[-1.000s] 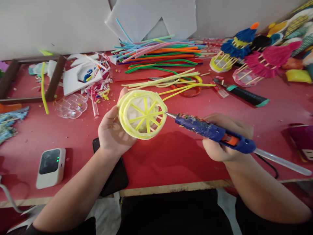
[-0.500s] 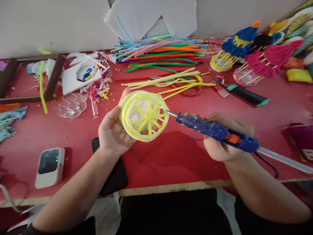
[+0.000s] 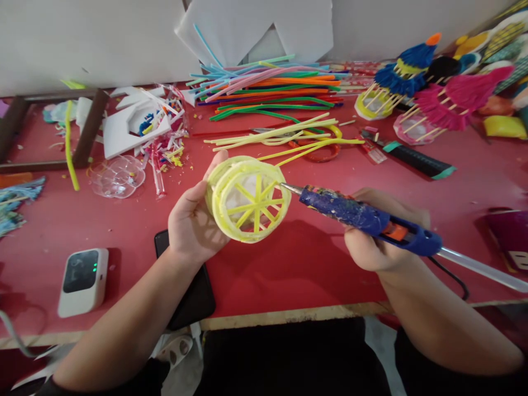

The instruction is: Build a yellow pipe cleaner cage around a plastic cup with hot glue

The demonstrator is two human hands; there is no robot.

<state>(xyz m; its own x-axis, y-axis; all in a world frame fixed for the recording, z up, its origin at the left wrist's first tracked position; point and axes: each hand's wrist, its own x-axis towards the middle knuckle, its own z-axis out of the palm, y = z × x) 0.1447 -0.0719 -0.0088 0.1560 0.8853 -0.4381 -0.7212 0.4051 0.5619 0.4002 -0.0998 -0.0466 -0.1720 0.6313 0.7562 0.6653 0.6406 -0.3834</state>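
Note:
My left hand [image 3: 192, 217] is closed around the back and side of a yellow pipe-cleaner wheel [image 3: 256, 206], a round double-rimmed piece with several spokes, lifted above the table. Its far fingers are hidden behind the piece. In my right hand [image 3: 379, 236] is a blue hot glue gun [image 3: 346, 212], smeared with old glue, a clear glue stick [image 3: 480, 268] poking out of its rear. The metal nozzle is at the upper right part of the wheel's rim; whether it touches I cannot tell. My right fingers are partly hidden behind the gun.
Coloured pipe cleaners [image 3: 272, 85] are piled at the back, with loose yellow ones [image 3: 272, 132] and scissors [image 3: 317, 154] before them. Blue and pink tasselled models [image 3: 454, 96] and a utility knife [image 3: 421, 159] are right. A phone [image 3: 193, 300] and white device [image 3: 83, 281] lie left.
My left hand has shifted the yellow wheel slightly right and down, tilting it a little. The glue gun has moved slightly right, its nozzle still by the rim.

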